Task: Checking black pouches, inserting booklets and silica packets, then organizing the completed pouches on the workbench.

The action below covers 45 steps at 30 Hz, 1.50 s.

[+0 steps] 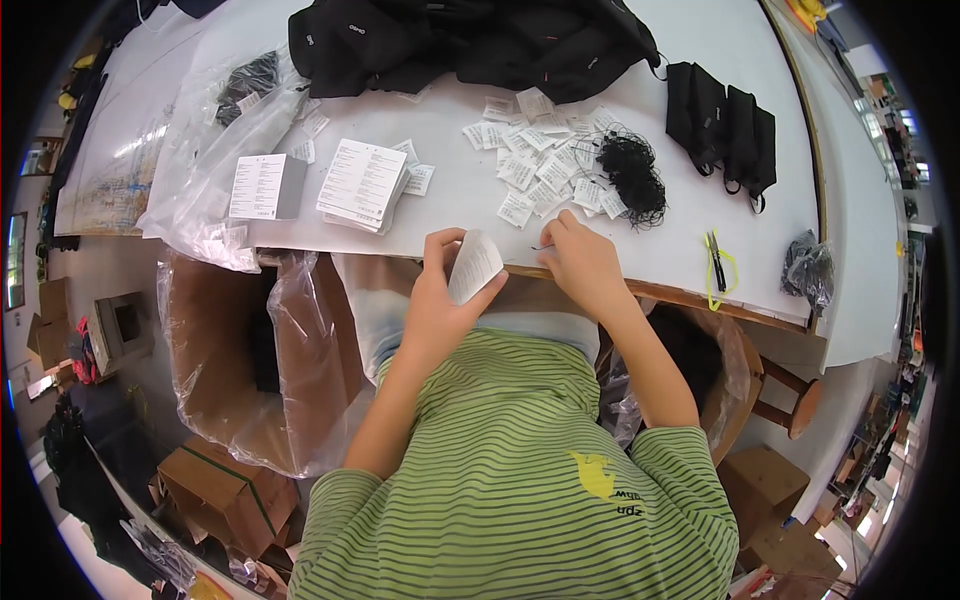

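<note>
My left hand (437, 305) is closed on a white printed card (474, 266), which bows between thumb and fingers at the table's front edge. To its right, the fingers of my right hand (584, 265) are pinched together. A thin dark bit shows at their tips, too small to name. Just beyond my right hand lies a loose pile of small white printed labels (545, 165). Against the pile's right side sits a tangle of black strings (632, 180). Farther left on the table stand two stacks of white printed cards, one larger (362, 182) and one smaller (262, 187).
Black fabric bags (470, 45) are heaped along the far side, with several small black pouches (720, 125) at right. Thread snips (716, 265) with a yellow cord lie near the right front edge. A plastic-lined box (250, 360) stands below the table at left, a wooden stool (795, 405) at right.
</note>
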### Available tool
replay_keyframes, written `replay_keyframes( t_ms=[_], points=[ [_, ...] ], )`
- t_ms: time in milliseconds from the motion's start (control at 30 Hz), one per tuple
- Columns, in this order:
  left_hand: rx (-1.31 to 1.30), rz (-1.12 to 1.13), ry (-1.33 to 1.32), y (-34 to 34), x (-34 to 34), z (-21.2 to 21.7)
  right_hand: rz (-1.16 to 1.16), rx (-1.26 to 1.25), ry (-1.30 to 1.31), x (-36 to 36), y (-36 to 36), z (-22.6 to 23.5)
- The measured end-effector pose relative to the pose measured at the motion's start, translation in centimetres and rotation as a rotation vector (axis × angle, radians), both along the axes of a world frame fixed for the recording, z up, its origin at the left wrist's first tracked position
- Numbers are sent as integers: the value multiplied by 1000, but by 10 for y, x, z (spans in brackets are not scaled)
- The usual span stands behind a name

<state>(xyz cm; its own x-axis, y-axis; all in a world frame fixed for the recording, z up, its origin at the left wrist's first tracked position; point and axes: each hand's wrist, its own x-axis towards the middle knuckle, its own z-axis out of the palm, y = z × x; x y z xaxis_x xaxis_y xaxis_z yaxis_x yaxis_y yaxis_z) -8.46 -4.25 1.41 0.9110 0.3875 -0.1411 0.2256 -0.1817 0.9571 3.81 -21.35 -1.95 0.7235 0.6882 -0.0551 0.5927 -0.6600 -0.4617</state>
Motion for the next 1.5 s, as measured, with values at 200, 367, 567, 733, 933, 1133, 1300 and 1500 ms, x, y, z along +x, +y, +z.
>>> replay_keyframes(
  t_ms=[200,367,567,733,933,1133,1300,1500],
  points=[
    [43,-15,24,-6,4,4,34,40,47,-6,-1,3],
    [-58,14,-71,-10,7,6,-185,420,523,-22,4,26],
    [19,37,-209,-12,13,10,-231,859,773,-36,7,33],
    [4,17,-197,-13,10,9,-334,800,614,-41,13,45],
    [104,45,-215,-15,8,9,-350,747,465,-42,19,39],
    [262,35,-232,-10,6,10,-400,803,440,-47,29,44],
    [-27,-140,-206,2,0,9,-281,794,443,-43,18,50],
    [-551,-309,2,19,-5,-4,-89,683,541,-42,3,51]
  ],
)
